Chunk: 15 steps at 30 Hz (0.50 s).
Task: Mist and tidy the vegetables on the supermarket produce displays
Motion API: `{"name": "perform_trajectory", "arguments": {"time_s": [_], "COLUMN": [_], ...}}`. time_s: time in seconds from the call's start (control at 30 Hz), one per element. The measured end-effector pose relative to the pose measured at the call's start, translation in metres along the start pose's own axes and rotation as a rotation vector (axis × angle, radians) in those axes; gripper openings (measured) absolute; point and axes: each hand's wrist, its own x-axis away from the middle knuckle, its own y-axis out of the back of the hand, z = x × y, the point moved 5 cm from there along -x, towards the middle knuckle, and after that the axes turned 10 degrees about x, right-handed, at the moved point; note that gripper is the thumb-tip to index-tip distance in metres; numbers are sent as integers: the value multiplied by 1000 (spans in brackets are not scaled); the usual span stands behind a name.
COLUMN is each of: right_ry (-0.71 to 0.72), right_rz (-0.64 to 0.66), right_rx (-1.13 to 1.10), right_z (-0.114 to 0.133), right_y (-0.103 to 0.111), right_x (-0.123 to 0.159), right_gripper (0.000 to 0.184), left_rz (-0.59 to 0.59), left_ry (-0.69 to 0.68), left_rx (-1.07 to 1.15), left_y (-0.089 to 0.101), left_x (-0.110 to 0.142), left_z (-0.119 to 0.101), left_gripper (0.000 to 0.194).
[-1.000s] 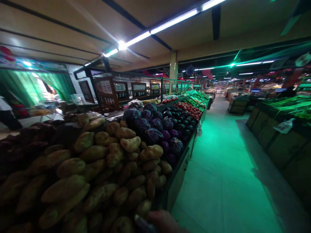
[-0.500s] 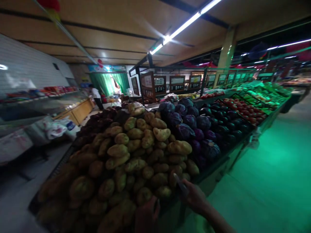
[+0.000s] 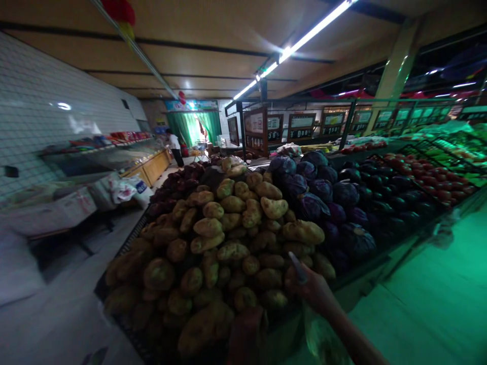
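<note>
Price boards [image 3: 300,126] above the stand show digits, partly readable: "38", "000". The right hand [image 3: 314,291] extends forward, closed around a thin object [image 3: 297,267] too dark to identify, beside the potato pile [image 3: 228,243]. The left hand [image 3: 247,332] sits low, dark; grip state cannot be determined.

Purple cabbages [image 3: 315,195] are heaped just right of the near pile, with dark aubergines [image 3: 380,195] beyond them and red tomatoes [image 3: 426,170] farther right, all on one long stand. Price boards [image 3: 300,125] hang in a row behind the produce under a strip light [image 3: 304,38], and a green curtain [image 3: 196,126] marks a far doorway where a person in white [image 3: 175,147] stands. On the left, a counter [image 3: 152,165] and white bags [image 3: 117,190] sit below a tiled wall [image 3: 49,116], and green-lit floor [image 3: 437,284] spreads to the right.
</note>
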Motion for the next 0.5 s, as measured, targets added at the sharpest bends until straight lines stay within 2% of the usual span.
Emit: {"name": "perform_trajectory", "arguments": {"time_s": [0.1,0.13,0.2,0.27,0.33,0.4,0.5], "right_ry": [-189,-230,-221,-121,6,121,239], "right_rz": [-71,-81,-75,-39,24,104,196], "right_rx": [163,184,151,80,24,-22,-54], "right_z": [-40,-45,-38,-13,26,69,124], "right_y": [32,39,43,34,18,0,-20], "right_x": [-7,-7,-9,-10,-10,-9,-8], "right_gripper": [33,36,40,43,44,45,42], "left_rz": [-32,-30,1,64,119,139,136], "left_ry": [-30,-34,-15,29,61,56,35], "left_rx": [-49,-54,-53,-29,-8,-9,-27], "left_y": [-1,-3,-8,-12,-11,-6,7], "left_x": [1,1,1,1,1,1,1], "left_z": [-2,-1,3,8,12,11,7], "left_gripper": [26,27,30,31,25,20,25]}}
